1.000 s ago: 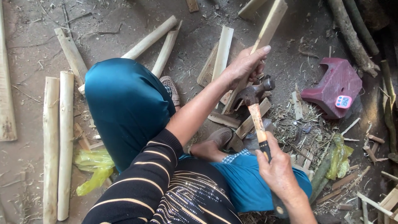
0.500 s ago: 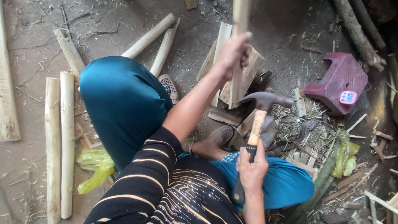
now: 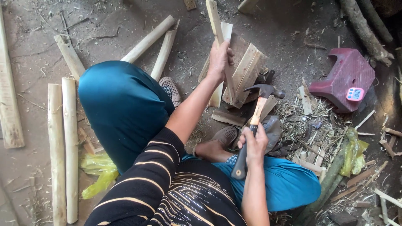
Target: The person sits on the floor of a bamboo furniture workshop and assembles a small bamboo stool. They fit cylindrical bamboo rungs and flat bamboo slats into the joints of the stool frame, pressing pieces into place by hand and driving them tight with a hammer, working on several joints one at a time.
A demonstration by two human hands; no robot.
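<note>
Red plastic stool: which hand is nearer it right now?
Right. The right hand grips the hammer left of the red stool; the left hand holds a wooden stick farther left.

Maroon stool (image 3: pixel 344 77), teal trousers (image 3: pixel 121 104)

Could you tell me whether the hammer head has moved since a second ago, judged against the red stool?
Yes. The hammer head has swung away from the wood stick and toward the red stool, raised in the right hand.

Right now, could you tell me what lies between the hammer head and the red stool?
In the head view, only dirt floor with wood chips and a few small offcuts lies between the hammer head and the red stool.
</note>
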